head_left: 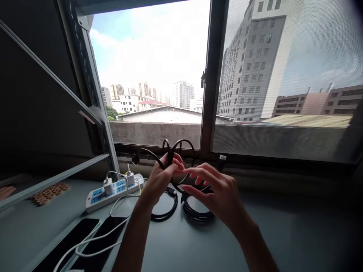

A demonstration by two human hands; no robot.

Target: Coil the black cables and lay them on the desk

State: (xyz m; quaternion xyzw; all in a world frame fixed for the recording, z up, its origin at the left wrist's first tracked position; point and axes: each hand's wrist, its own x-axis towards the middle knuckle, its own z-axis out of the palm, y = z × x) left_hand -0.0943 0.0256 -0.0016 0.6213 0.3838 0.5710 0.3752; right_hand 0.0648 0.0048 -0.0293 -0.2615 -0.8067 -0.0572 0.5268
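My left hand is closed around a black cable gathered in loose loops, held up above the desk in front of the window. A dark plug end hangs out to the left of that hand. My right hand is just to the right, thumb and fingers apart, its fingertips close to the lower loops. Beyond the right hand, a black connector with a pale tip sticks up. Beneath the hands lie two coiled black cables, one at left and one at right, both partly hidden.
A white power strip with chargers and white cords stands left on the desk. Two dark flat devices lie nearer, crossed by white cord. A metal frame rises at left, past which small brown items lie.
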